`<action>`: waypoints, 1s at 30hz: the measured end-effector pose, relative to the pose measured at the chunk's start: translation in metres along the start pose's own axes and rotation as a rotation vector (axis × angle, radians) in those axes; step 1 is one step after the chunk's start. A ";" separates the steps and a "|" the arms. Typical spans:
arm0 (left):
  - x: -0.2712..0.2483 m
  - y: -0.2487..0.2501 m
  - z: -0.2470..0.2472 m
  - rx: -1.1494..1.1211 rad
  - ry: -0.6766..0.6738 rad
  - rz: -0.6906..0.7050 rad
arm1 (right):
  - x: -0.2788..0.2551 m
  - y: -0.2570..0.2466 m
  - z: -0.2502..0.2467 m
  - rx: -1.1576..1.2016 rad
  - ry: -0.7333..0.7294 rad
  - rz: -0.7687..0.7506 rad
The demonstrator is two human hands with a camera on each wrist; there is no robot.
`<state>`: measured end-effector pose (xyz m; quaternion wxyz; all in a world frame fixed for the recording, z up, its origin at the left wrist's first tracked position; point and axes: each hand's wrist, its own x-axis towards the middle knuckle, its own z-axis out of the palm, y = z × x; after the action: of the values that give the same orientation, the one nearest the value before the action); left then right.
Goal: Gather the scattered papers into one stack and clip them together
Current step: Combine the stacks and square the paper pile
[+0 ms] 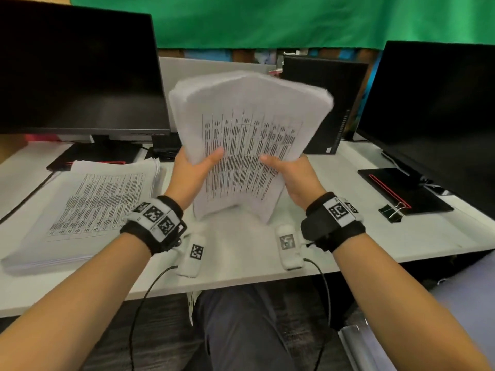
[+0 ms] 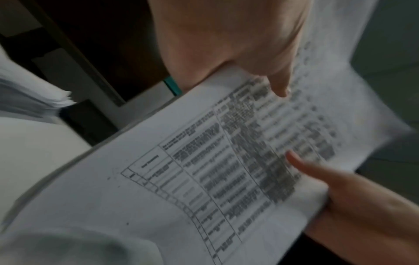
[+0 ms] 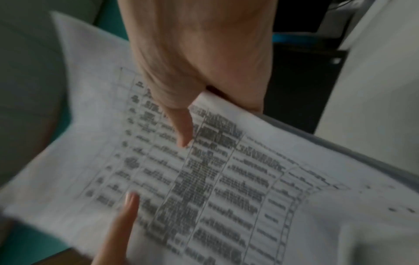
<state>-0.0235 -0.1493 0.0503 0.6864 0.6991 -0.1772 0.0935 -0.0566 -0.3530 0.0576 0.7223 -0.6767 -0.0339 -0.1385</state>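
Note:
A thick bundle of printed papers (image 1: 246, 135) stands upright above the middle of the white desk (image 1: 241, 253), blurred along its top. My left hand (image 1: 194, 170) grips its left edge, thumb on the printed front; my right hand (image 1: 289, 172) grips the right edge the same way. The left wrist view shows the bundle (image 2: 204, 170) with both thumbs on it, and so does the right wrist view, sheet (image 3: 204, 179). A second stack of printed papers (image 1: 88, 207) lies flat at the left. A black binder clip (image 1: 391, 211) lies on the desk at the right.
Two dark monitors stand at the back, one left (image 1: 77, 73) and one right (image 1: 434, 108), each with a black base on the desk. A black computer case (image 1: 329, 103) stands behind the bundle. Cables hang from my wrist cameras over the desk's front edge.

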 end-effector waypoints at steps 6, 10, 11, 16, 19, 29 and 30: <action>0.012 0.040 0.015 -0.124 0.112 0.157 | -0.004 -0.044 0.015 0.017 -0.016 -0.253; 0.006 -0.008 -0.006 -0.004 -0.256 -0.210 | -0.005 0.013 -0.007 -0.087 -0.103 0.096; 0.000 -0.028 -0.011 0.090 -0.384 -0.353 | -0.007 0.033 -0.012 -0.134 -0.127 0.246; -0.011 -0.084 -0.029 0.031 -0.264 -0.609 | -0.010 0.081 -0.019 -0.085 -0.010 0.437; -0.012 -0.095 -0.028 0.009 0.036 -0.614 | -0.010 0.085 -0.020 -0.065 0.092 0.490; -0.012 -0.107 -0.011 0.255 -0.084 -0.763 | -0.009 0.093 0.000 0.075 -0.041 0.858; -0.013 -0.107 -0.014 0.228 -0.104 -0.802 | -0.007 0.092 -0.002 0.041 -0.050 0.873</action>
<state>0.0066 -0.1341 -0.0532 0.5767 0.7879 0.0861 -0.1978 -0.0414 -0.3498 -0.0333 0.7254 -0.6162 0.2350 0.1971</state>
